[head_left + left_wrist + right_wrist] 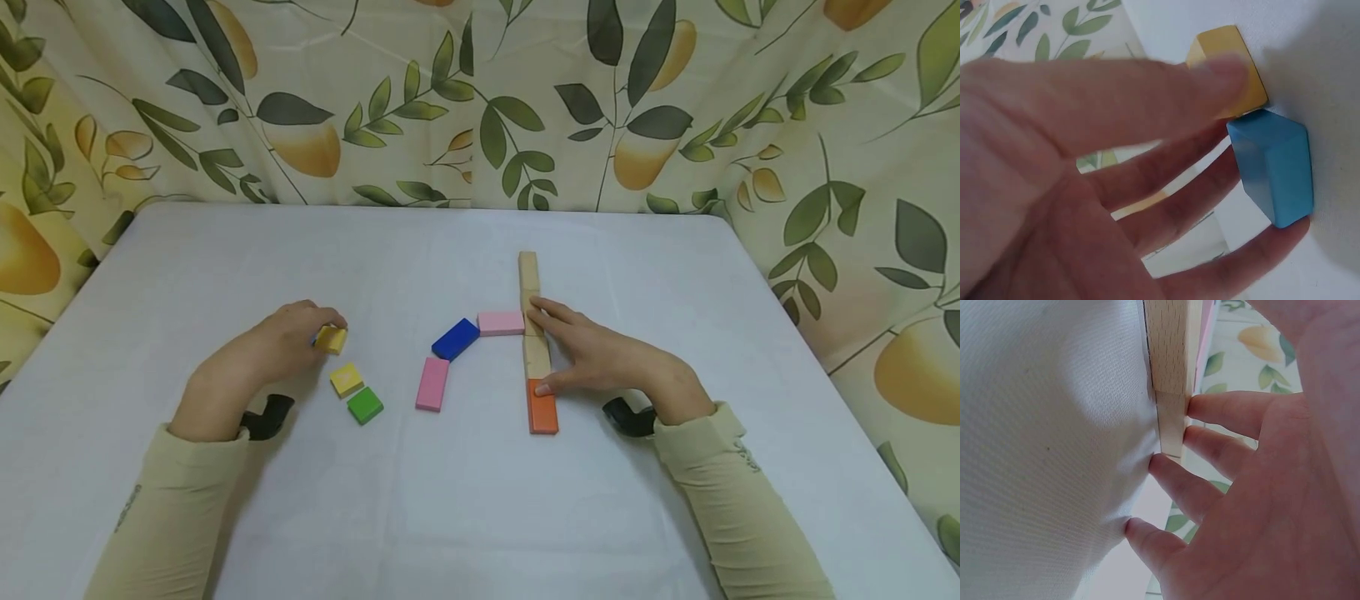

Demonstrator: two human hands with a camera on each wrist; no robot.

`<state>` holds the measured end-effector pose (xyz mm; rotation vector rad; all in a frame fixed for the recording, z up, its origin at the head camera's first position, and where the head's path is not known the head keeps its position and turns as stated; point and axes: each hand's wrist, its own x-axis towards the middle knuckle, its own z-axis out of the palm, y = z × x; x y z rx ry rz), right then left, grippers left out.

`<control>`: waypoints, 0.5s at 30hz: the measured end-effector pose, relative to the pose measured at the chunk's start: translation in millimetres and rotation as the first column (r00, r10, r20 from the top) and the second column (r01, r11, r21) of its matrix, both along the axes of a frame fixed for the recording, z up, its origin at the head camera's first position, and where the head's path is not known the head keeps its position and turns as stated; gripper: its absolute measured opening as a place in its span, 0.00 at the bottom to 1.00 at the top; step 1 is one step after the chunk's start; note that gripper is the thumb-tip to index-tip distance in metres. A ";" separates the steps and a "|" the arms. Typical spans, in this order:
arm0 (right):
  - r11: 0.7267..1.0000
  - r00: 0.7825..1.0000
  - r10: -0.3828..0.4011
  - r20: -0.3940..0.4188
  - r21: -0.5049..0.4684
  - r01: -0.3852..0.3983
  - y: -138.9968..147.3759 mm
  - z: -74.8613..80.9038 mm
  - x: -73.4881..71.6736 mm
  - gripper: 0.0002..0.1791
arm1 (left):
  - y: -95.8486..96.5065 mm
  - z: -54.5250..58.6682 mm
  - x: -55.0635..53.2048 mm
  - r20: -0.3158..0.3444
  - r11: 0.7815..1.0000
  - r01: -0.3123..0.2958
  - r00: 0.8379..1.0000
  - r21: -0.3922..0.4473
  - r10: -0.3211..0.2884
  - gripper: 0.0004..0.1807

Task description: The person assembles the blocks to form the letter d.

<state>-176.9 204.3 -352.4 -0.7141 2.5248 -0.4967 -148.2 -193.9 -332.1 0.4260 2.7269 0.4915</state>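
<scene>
My left hand (pixel 277 342) grips a yellow block (pixel 332 341) at the left of the white table. In the left wrist view the thumb lies across this yellow block, and a blue block (pixel 1272 165) sits against it with fingertips at its side and lower edge. The right hand (pixel 600 358) rests with spread fingers along a straight row of plain wooden blocks (pixel 537 358). Its thumb touches the orange block (pixel 543 417) at the row's near end. In the right wrist view, fingertips touch the wooden blocks (pixel 1169 350) and the cloth.
A pink block (pixel 501 323) meets the row's left side. From it a blue block (pixel 455 339) and another pink block (pixel 432 384) curve toward me. A second yellow block (pixel 347 380) and a green block (pixel 365 406) lie near the left hand. Patterned cloth (pixel 420 167) hangs behind the table.
</scene>
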 end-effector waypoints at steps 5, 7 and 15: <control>1.000 1.000 0.000 0.000 -0.005 0.000 0.2 0.3 0.1 0.62 | -1.6 -2.1 0.9 -0.016 0.999 -0.033 0.999 0.022 0.033 0.23; 1.000 1.000 -0.001 -0.001 -0.006 0.001 0.4 0.0 0.1 0.62 | -2.5 -2.7 1.3 -0.030 0.999 -0.037 0.999 0.026 0.037 0.23; 1.000 1.000 -0.001 -0.005 -0.007 0.001 1.3 -1.6 0.5 0.62 | -5.3 -1.8 0.4 -0.009 0.997 -0.073 0.997 -0.016 0.073 0.22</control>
